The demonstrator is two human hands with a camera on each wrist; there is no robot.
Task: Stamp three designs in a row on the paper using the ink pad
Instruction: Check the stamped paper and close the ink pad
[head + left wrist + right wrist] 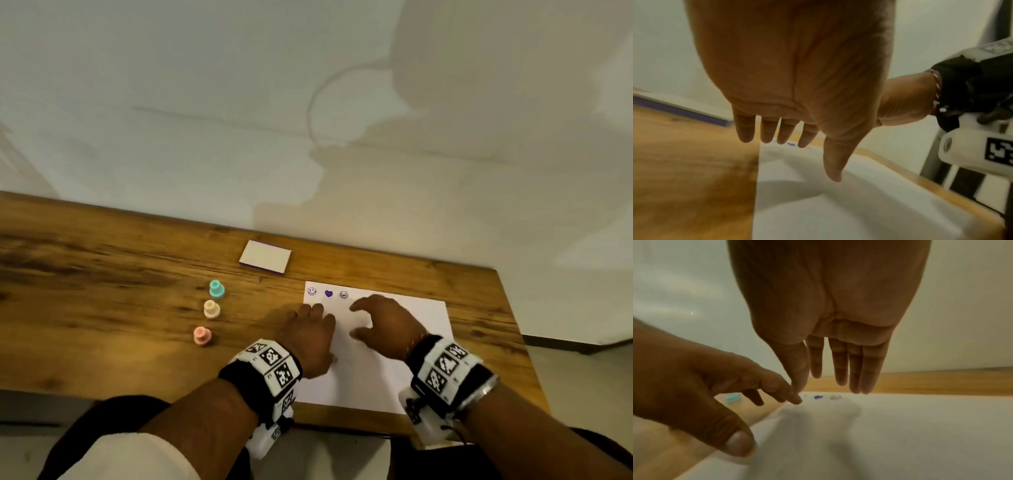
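Observation:
A white sheet of paper (383, 373) lies on the wooden table (102, 274) and carries a row of three purple prints at its top left: a smiley (312, 291), a heart (328, 293) and a second face (344, 295). My left hand (310, 334) hovers over the paper's left edge with straight, relaxed fingers (766, 129) and holds nothing. My right hand (380, 325) floats above the sheet, fingers (840, 366) straight, empty. Left of the paper stand three small stamps: teal (216, 288), cream (211, 309) and pink (202, 335). The closed white ink pad (265, 261) sits behind them.
A pale wall rises behind the table. The table's right edge (513, 325) runs close to the paper, with floor beyond it. Bare wood stretches to the left of the stamps.

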